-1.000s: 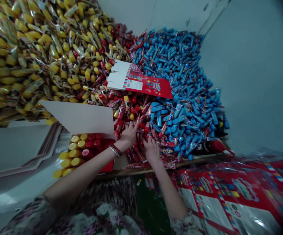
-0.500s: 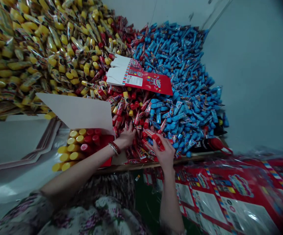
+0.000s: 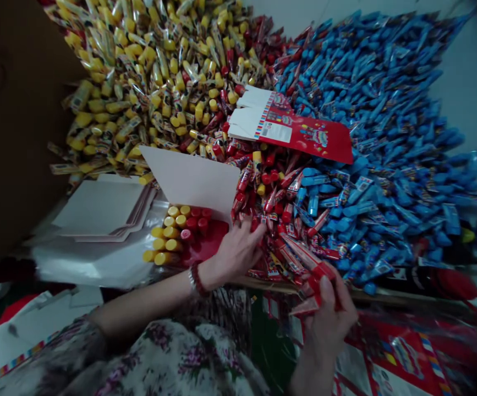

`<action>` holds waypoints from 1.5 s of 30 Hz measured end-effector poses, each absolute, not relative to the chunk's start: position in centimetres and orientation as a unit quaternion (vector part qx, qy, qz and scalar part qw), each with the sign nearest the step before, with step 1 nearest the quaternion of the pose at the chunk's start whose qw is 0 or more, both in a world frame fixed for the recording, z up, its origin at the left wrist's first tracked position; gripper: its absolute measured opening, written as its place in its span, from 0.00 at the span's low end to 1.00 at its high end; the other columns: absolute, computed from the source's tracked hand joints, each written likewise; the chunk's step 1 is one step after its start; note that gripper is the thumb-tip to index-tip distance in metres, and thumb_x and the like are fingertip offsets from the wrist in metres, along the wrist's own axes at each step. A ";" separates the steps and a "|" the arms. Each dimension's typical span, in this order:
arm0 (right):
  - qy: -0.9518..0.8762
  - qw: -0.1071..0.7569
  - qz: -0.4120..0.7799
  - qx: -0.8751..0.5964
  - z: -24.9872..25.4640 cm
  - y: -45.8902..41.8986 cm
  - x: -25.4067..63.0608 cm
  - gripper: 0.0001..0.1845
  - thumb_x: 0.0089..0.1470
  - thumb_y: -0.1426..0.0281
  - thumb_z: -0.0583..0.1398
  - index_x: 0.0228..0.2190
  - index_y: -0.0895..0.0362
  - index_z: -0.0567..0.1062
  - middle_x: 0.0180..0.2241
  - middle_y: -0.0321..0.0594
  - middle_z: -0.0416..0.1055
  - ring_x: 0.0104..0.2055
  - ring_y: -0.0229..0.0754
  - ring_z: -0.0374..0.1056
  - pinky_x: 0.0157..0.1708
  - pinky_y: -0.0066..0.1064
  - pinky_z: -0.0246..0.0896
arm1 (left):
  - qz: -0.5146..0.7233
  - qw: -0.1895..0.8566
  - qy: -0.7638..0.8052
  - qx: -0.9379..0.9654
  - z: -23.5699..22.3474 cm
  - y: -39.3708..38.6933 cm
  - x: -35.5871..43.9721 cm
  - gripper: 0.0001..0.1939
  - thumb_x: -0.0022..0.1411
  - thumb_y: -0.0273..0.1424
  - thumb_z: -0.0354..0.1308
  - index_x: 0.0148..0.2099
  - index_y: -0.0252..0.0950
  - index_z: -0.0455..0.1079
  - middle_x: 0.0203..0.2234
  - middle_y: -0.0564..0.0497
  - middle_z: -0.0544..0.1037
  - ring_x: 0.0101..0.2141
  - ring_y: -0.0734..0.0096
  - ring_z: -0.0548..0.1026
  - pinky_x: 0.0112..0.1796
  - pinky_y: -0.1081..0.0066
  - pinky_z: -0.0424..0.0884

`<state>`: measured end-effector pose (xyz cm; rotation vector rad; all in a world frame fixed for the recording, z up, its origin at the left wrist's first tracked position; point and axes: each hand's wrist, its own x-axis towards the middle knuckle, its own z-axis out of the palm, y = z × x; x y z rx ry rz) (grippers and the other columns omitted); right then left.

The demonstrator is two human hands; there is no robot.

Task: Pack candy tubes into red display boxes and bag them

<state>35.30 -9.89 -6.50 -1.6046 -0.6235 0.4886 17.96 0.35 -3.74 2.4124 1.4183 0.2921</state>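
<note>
Grips red packets (image 3: 323,272) in the right hand (image 3: 331,313), with fingers curled closed round them, at the near edge of the desk (image 3: 269,284). Rests the left hand (image 3: 238,250), with fingers loosely bent, on the near part of the red heap (image 3: 273,201); cannot tell whether anything is caught beneath. Just left of that hand, shows an open red carton (image 3: 211,245) with yellow caps (image 3: 170,234) and red caps (image 3: 197,220) grouped together, beneath a raised white flap (image 3: 192,179). Beyond, shows a yellow heap (image 3: 151,82) far left and a blue heap (image 3: 387,121) right.
</note>
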 end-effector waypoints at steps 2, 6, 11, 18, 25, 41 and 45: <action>-0.301 0.599 0.251 -0.698 -6.3 -9.9 34.3 0.25 0.48 0.59 0.64 0.46 0.60 0.76 0.36 0.46 0.77 0.28 0.43 0.73 0.28 0.34 0.70 | 0.123 0.210 0.504 0.828 -2.0 -1.8 14.7 0.19 0.62 0.30 0.49 0.56 0.37 0.59 0.47 0.42 0.64 0.43 0.62 0.70 0.41 0.63 0.72; -0.461 0.475 0.289 -0.691 -5.7 -9.0 31.6 0.19 0.51 0.61 0.62 0.42 0.57 0.78 0.41 0.44 0.77 0.38 0.45 0.74 0.38 0.35 0.70 | 0.127 0.264 0.561 0.775 -0.9 -5.1 7.8 0.12 0.68 0.34 0.43 0.51 0.41 0.59 0.43 0.48 0.71 0.37 0.68 0.74 0.38 0.68 0.72; -0.621 0.372 0.299 -0.622 -6.4 -5.3 27.4 0.16 0.57 0.64 0.58 0.44 0.56 0.76 0.42 0.43 0.77 0.42 0.43 0.73 0.45 0.34 0.67 | 0.007 0.196 0.716 0.670 -2.6 -6.7 4.3 0.19 0.68 0.41 0.43 0.55 0.34 0.54 0.34 0.45 0.78 0.31 0.58 0.78 0.30 0.66 0.70; -0.750 0.205 0.231 -0.585 -5.9 0.0 25.1 0.17 0.59 0.68 0.56 0.49 0.55 0.73 0.45 0.43 0.75 0.45 0.46 0.71 0.48 0.37 0.64 | -0.067 0.185 0.742 0.641 -3.0 -6.2 5.4 0.16 0.69 0.39 0.43 0.52 0.36 0.59 0.41 0.44 0.77 0.35 0.60 0.78 0.29 0.70 0.68; -0.792 0.141 0.294 -0.517 -3.0 -0.6 26.6 0.16 0.59 0.68 0.57 0.49 0.51 0.73 0.45 0.37 0.76 0.43 0.41 0.71 0.44 0.31 0.64 | -0.058 0.163 0.737 0.654 -2.8 -6.5 4.9 0.13 0.69 0.38 0.45 0.52 0.41 0.63 0.48 0.49 0.74 0.38 0.67 0.77 0.29 0.73 0.67; -0.932 -0.004 0.158 -0.325 -2.1 3.9 24.7 0.14 0.58 0.74 0.58 0.46 0.53 0.74 0.37 0.42 0.76 0.47 0.47 0.68 0.45 0.37 0.61 | -0.154 0.178 0.688 0.686 -2.4 -5.7 5.6 0.16 0.68 0.29 0.43 0.55 0.35 0.62 0.43 0.43 0.75 0.38 0.61 0.77 0.33 0.68 0.71; -0.943 -0.023 0.136 -0.304 -1.0 3.9 23.8 0.13 0.56 0.78 0.58 0.43 0.56 0.75 0.34 0.43 0.76 0.42 0.46 0.68 0.43 0.36 0.62 | -0.122 0.161 0.678 0.706 -3.0 -5.9 5.4 0.17 0.68 0.30 0.43 0.58 0.35 0.60 0.46 0.44 0.74 0.41 0.62 0.76 0.36 0.68 0.71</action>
